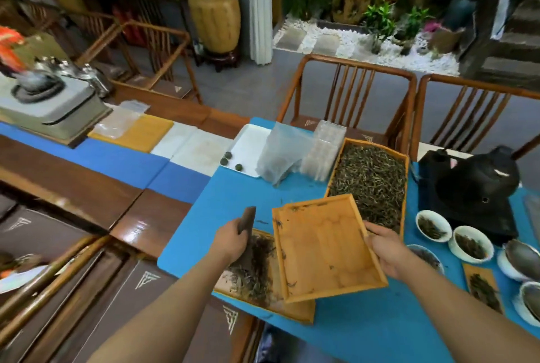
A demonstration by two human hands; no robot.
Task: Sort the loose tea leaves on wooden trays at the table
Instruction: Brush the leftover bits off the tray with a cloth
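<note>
A person's right hand (388, 251) grips the right rim of a nearly empty rectangular orange wooden tray (324, 248), tilted, its long axis running from near edge to far edge of the blue-covered table (239, 196). The left hand (230, 238) clasps a dark flat scraper (247, 225) upright in loose tea leaves (251, 272) on a lower wooden tray (295, 311) at the near edge. A full tray (369, 181) lies beyond; open blue surface to the left.

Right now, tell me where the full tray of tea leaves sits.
In the head view, the full tray lies right of centre on the blue mat, just beyond the nearly empty tray held by the right hand.
</note>
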